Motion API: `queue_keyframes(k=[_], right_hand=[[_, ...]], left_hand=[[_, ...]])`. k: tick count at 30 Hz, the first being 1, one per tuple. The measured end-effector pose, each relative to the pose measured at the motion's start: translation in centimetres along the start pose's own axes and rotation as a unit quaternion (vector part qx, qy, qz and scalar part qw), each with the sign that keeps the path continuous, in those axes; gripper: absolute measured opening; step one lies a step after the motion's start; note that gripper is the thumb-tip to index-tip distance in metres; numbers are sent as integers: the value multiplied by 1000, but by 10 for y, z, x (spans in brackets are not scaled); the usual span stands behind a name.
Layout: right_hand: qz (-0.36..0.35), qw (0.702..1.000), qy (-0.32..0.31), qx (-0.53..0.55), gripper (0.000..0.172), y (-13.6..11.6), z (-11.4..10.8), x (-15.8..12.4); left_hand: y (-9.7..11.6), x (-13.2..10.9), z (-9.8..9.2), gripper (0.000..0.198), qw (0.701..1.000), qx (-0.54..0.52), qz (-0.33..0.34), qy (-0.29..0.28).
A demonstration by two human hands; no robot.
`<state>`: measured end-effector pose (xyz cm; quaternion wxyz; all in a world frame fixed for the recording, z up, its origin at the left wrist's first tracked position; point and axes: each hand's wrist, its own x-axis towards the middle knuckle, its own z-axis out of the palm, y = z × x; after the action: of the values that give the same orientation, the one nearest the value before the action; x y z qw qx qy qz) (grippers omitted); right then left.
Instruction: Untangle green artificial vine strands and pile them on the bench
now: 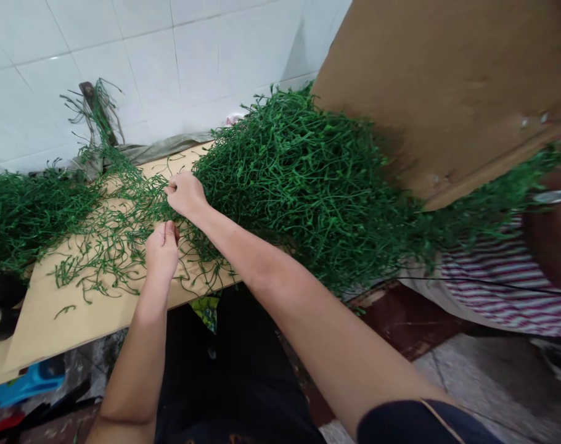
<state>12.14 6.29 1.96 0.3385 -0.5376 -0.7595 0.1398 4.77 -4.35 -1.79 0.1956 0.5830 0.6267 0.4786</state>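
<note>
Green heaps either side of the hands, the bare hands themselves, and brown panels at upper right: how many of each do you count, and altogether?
Green heaps: 2 (smaller heap at left, larger heap at right)
Bare hands: 2 (left hand, right hand)
Brown panels: 1 (brown panel)
Total: 5
The loose stems are too tangled to count.

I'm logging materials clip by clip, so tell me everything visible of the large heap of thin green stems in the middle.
The large heap of thin green stems is a loose, tangled mound of curved strands with small branching tips, plastic by the look. It rises near the white tiled wall, its left part on the flat tan board. Rightward it thins out below the brown cardboard panel; contact there is unclear. The person's bare right forearm crosses before its lower left part.
</note>
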Motion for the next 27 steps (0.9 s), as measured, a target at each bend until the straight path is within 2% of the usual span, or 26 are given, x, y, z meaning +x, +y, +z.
queue_keyframes(k=[3, 5, 7, 10, 13, 16, 18, 23, 27], right_hand=[[60, 997, 36, -17, 13, 15, -7, 15], [138, 989, 50, -13, 16, 32, -20, 23], [113, 991, 68, 19, 22, 43, -33, 24], [14, 994, -32, 106, 21, 41, -47, 12], [-49, 976, -122, 174, 24, 29, -51, -3], [-53, 965, -147, 210, 25, 24, -52, -10], [-64, 959, -164, 220, 25, 23, -50, -12], [-94, 952, -191, 219, 24, 25, -42, -12], [-81, 967, -154, 189, 29, 26, -40, -13]], left_hand=[[6, -19, -6, 36, 999, -8, 24, -32], [7, -28, -14, 36, 996, -5, 45, -76], [4, -27, -23, 36, 998, -24, 25, -61], [-2, -7, -36, 33, 999, -38, 2, -37], [-3, 19, -38, 31, 998, -66, 19, -8], [-2, 37, -29, 30, 993, -103, 14, 56], [-1, 44, -18, 28, 991, -118, -1, 66], [0, 49, 9, 19, 985, -164, -47, -6], [2, 43, 17, 21, 981, -178, -76, -24]])
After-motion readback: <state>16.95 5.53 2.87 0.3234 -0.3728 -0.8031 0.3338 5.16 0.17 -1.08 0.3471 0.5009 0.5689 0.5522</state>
